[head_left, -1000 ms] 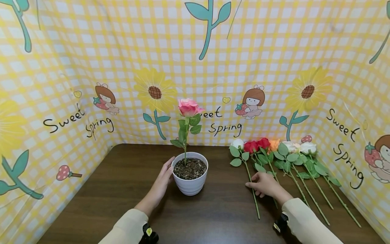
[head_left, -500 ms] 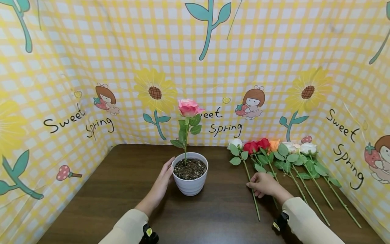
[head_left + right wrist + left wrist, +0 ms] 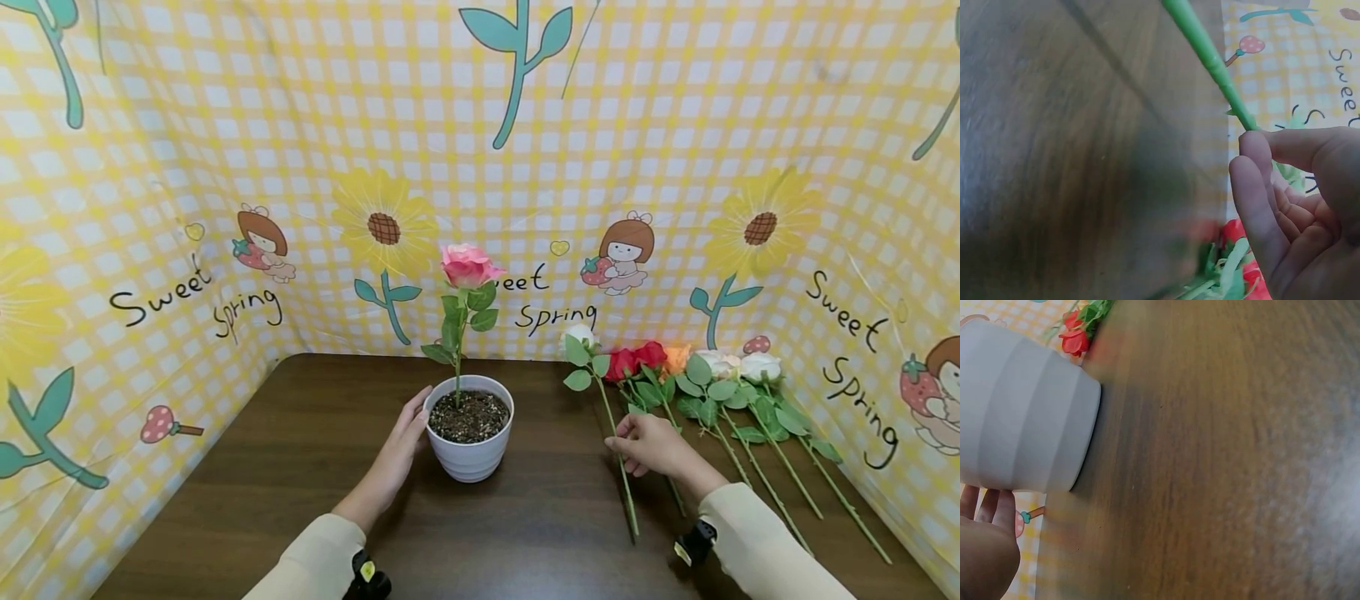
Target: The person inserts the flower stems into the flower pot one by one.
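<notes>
A white flowerpot (image 3: 469,458) of dark soil (image 3: 468,417) stands left of the table's middle, with a pink rose (image 3: 469,267) upright in it. Against the pot's left side rests my left hand (image 3: 393,458); in the left wrist view its fingers (image 3: 1005,509) lie straight along the wall of the pot. My right hand (image 3: 660,450) pinches the green stem of a white rose (image 3: 580,337) between thumb and fingers. In the right wrist view that stem (image 3: 1210,62) slants up from the pinch, its shadow falling on the wood.
Right of the held stem lie red roses (image 3: 636,360), an orange rose (image 3: 677,359) and pale roses (image 3: 759,366), stems pointing toward the front. A yellow checked cloth (image 3: 480,192) walls the brown table (image 3: 315,433) at the back and sides.
My right hand has risen slightly with the white rose, whose bloom has lifted a little off the table and shifted slightly left of the red ones. My left hand stays at the pot.
</notes>
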`<action>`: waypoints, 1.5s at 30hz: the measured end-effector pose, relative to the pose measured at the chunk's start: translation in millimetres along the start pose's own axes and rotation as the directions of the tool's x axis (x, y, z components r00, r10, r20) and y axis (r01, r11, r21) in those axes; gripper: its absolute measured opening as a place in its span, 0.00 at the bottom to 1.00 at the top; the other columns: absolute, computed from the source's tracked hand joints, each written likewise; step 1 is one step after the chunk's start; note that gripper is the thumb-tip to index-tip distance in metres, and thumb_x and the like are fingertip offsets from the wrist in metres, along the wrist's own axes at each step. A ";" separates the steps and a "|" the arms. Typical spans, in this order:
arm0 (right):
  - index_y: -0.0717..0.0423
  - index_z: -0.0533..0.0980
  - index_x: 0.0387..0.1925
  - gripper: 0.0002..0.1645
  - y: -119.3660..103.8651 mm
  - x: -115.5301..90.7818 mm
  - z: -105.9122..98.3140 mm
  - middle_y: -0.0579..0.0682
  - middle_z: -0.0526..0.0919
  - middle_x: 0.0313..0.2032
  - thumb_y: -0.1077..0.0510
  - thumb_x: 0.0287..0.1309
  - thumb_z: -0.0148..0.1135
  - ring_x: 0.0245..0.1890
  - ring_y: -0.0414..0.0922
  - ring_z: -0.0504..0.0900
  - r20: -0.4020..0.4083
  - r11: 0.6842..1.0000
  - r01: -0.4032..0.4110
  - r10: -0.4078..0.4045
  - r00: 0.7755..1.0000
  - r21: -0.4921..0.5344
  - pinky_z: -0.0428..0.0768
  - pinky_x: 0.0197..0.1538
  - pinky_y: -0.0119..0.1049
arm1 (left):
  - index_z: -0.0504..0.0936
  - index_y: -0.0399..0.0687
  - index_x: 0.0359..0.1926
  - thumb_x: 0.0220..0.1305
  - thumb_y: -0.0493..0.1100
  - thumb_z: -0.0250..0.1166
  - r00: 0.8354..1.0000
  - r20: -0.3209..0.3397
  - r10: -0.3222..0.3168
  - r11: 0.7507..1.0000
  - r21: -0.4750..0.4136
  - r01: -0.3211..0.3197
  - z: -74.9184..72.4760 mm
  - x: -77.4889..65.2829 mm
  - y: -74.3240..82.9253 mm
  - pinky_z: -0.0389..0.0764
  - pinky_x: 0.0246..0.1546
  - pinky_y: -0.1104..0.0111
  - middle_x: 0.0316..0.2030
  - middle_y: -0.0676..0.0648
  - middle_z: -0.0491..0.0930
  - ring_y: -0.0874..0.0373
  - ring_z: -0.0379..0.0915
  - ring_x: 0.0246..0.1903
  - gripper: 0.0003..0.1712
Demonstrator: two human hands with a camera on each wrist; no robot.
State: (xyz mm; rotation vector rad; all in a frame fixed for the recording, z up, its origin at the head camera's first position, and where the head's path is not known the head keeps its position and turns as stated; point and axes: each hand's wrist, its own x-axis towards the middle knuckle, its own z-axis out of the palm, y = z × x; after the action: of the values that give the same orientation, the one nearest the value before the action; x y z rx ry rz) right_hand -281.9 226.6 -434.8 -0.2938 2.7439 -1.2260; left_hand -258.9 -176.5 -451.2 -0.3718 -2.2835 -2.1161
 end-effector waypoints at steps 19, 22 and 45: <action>0.51 0.73 0.45 0.14 -48.5 8.3 -7.0 0.45 0.80 0.23 0.51 0.66 0.66 0.19 0.45 0.81 -0.203 0.947 0.319 -0.322 0.925 -0.049 0.79 0.25 0.38 | 0.53 0.54 0.78 0.82 0.52 0.41 1.000 -0.004 0.014 1.000 -0.013 -0.015 -1.5 0.5 -3.8 0.53 0.68 0.39 0.77 0.41 0.48 0.42 0.44 0.74 0.29; 0.51 0.73 0.47 0.15 -61.8 10.3 -6.7 0.45 0.81 0.25 0.51 0.66 0.67 0.19 0.45 0.82 -0.232 0.934 0.356 -0.355 0.906 -0.040 0.81 0.26 0.37 | 0.53 0.55 0.78 0.82 0.53 0.41 1.000 -0.004 0.012 1.000 -0.011 -0.012 -1.2 0.1 -3.6 0.53 0.68 0.40 0.77 0.41 0.48 0.42 0.45 0.74 0.29; 0.61 0.77 0.53 0.15 -143.6 27.7 8.3 0.56 0.83 0.27 0.61 0.67 0.64 0.24 0.56 0.83 -0.322 0.808 0.579 -0.523 0.789 0.109 0.83 0.28 0.42 | 0.53 0.54 0.78 0.82 0.53 0.40 1.000 0.007 0.011 1.000 0.004 -0.011 0.3 -0.3 -0.6 0.53 0.68 0.40 0.77 0.41 0.48 0.42 0.45 0.74 0.29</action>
State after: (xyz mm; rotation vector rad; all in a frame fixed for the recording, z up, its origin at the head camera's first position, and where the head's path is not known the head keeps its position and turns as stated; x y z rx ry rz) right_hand -289.2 120.6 -334.0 -1.0471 2.8170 -1.7940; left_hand -258.7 -176.3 -451.9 -0.3914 -2.2837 -2.1077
